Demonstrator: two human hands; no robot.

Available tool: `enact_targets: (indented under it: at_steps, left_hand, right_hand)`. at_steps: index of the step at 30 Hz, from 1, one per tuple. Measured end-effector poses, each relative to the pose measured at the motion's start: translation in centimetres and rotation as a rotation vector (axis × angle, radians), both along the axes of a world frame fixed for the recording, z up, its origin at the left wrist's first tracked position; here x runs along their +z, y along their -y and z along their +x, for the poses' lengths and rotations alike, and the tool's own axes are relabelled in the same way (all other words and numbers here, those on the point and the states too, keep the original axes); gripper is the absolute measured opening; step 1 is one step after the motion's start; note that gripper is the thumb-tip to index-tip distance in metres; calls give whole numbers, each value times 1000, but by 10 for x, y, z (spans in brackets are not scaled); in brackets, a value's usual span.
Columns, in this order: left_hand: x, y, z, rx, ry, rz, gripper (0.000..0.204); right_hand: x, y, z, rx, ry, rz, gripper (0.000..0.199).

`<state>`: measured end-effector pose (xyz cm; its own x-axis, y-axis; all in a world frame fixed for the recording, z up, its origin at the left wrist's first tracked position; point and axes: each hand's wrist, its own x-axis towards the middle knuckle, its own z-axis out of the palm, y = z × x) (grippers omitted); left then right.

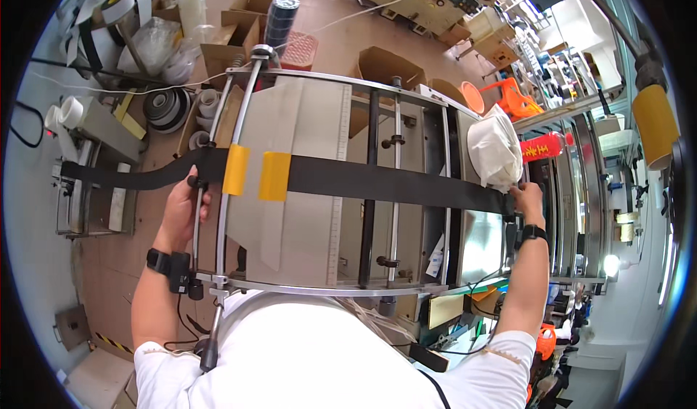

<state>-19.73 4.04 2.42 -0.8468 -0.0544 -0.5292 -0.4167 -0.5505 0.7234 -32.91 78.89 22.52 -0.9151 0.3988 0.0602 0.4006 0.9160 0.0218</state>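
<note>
Both arms are spread wide across the metal machine frame. A long black strip runs flat across it from the far left to the right edge, lying over a sheet of pale paper and the steel ruler beside it. Two yellow tape patches sit on the strip near the left rail. The left hand is closed around the thin rod just below the strip. The right hand pinches the strip's right end, fingers together on it, close to a white bagged bundle. This looks like the lining-up step: strip laid out, held taut at one end. Any next move calls for even tension and keeping the strip square to the ruler, so the taped part does not skew.
</note>
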Motion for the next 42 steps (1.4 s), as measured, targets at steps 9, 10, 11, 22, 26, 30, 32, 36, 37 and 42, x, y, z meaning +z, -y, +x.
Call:
enact_targets:
  at_steps: [9, 10, 11, 22, 26, 30, 32, 36, 37, 42]
  left_hand:
    - [17, 4, 14, -120, -57, 160, 48]
    - [14, 8, 18, -136, -70, 218, 50]
    - [11, 9, 20, -123, -66, 210, 50]
    - [6, -7, 21, -17, -153, 403, 41]
    - [4, -5, 21, -26, -213, 374, 40]
    - [8, -5, 21, -4, -203, 343, 40]
    - [9, -6, 21, -23, -204, 325, 39]
    - [13, -8, 20, 5, -204, 185, 42]
    - [14, -8, 20, 8, -203, 183, 42]
    - [15, -9, 20, 10, -203, 131, 40]
  right_hand:
    - [105, 286, 37, 538, -258, -262, 22]
    - [96, 334, 48, 599, -179, -488, 18]
    - [86, 377, 58, 630, -23, -632, 16]
    - [-81, 599, 72, 1316, -3, -450, 25]
    - [-86, 617, 69, 1280, 78, -337, 25]
    - [-89, 625, 71, 1208, 127, -250, 25]
    - [-95, 625, 70, 1240, 105, -263, 25]
    - [-93, 621, 67, 1311, 84, -293, 23]
    - [-90, 619, 66, 1326, 106, -291, 23]
    - [-87, 615, 63, 1343, 154, -305, 24]
